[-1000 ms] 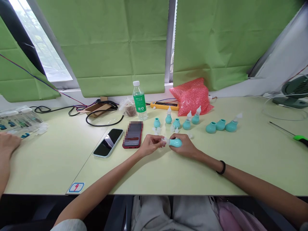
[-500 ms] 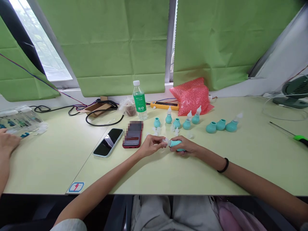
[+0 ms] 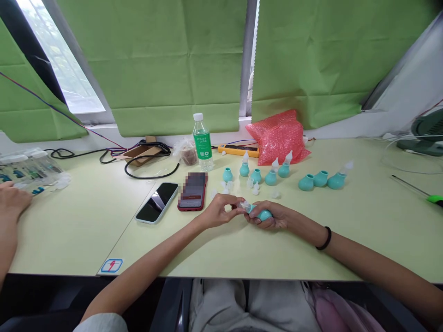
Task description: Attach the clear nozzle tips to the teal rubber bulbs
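My right hand (image 3: pixel 272 215) is wrapped round a teal rubber squeeze bulb (image 3: pixel 265 215), whose neck points left. A clear plastic nozzle tip (image 3: pixel 245 205) is pinched by my left hand (image 3: pixel 224 210) and meets the bulb's neck; how far it sits inside I cannot tell. Behind my hands stand an open-necked teal bulb (image 3: pixel 227 174) and several more, some with clear tips on. Loose clear plastic parts (image 3: pixel 255 189) lie between those bulbs and my hands. Farther right is a group of teal bulbs (image 3: pixel 306 182), one of them tipped.
Two phones, a pale-cased one (image 3: pixel 157 203) and a red-cased one (image 3: pixel 193 192), lie left of my hands. Behind are a water bottle (image 3: pixel 203 145), a yellow tool (image 3: pixel 238 150) and pink bubble wrap (image 3: pixel 280 138). A screwdriver (image 3: pixel 415 190) lies right; another person's hand (image 3: pixel 14 200) rests far left.
The bulb in my right hand has turned, its round end now showing lower right. My right fingers have shifted round it, and the tip in my left hand now meets the neck.
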Action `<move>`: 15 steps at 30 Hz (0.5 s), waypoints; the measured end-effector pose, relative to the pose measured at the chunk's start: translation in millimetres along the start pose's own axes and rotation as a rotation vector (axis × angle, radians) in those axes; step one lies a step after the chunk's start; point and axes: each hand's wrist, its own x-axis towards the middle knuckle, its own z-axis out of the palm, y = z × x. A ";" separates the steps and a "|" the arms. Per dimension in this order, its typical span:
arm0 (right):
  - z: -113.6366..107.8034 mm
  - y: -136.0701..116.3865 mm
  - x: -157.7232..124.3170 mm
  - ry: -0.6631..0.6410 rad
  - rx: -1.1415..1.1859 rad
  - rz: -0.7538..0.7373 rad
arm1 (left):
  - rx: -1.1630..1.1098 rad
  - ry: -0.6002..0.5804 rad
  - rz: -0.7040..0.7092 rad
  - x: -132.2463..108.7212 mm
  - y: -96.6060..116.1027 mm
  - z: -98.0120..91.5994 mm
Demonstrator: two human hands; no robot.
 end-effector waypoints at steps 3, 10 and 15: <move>-3.7 1.6 4.3 0.017 -0.006 -0.035 | -0.027 0.010 -0.018 1.1 -3.9 2.4; -4.4 -0.9 4.5 0.193 -0.049 -0.373 | -0.120 0.272 -0.104 3.9 -16.7 3.4; -9.6 -3.4 0.3 0.327 -0.126 -0.520 | 0.429 0.158 -0.049 3.9 -19.8 -2.4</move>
